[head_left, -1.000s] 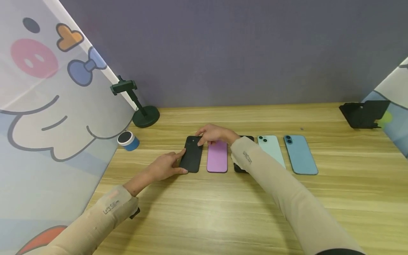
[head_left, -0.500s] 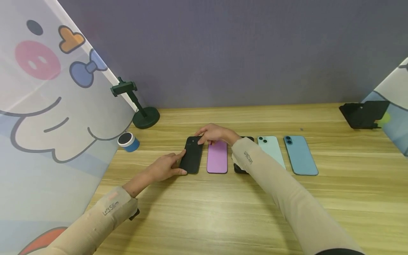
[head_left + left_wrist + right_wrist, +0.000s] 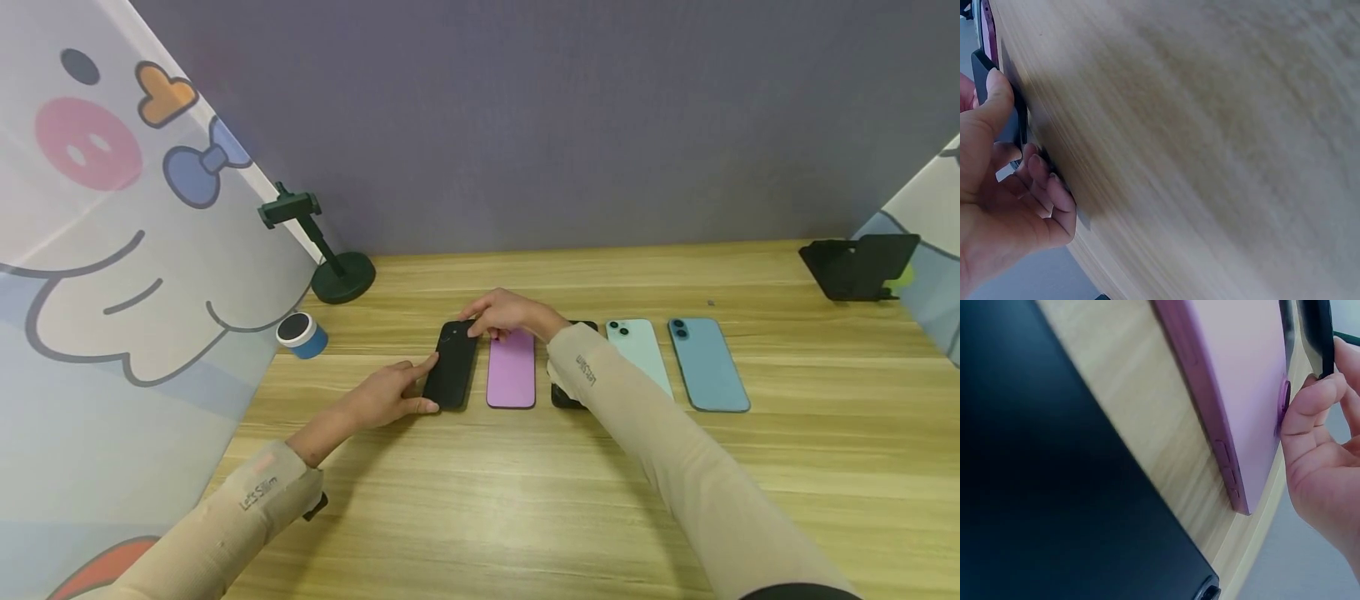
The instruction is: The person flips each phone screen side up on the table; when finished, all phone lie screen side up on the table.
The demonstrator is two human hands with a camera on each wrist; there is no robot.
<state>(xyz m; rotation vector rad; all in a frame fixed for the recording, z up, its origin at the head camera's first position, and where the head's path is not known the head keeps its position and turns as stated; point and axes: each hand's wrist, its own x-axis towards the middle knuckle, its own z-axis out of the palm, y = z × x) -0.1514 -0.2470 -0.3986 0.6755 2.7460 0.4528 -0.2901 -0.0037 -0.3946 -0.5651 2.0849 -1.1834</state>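
At the left end of a row of phones is a black phone [image 3: 450,371], back side up in the head view. My left hand [image 3: 375,398] holds it by the left edge and lower left corner, thumb at the near end. With thumb and fingers my right hand [image 3: 501,313] pinches its top right corner; the right wrist view shows that phone's edge [image 3: 1317,337] between the fingers. Beside it lies a pink phone [image 3: 512,375], its top end partly covered by the right hand. A second black phone [image 3: 564,399] is mostly hidden under the right sleeve.
Farther right lie a pale mint phone [image 3: 637,346], partly behind the sleeve, and a blue phone [image 3: 708,367]. A dark green phone stand [image 3: 343,275] and a small blue-and-white jar [image 3: 303,335] stand at left. A black folding stand [image 3: 858,268] is at the back right.
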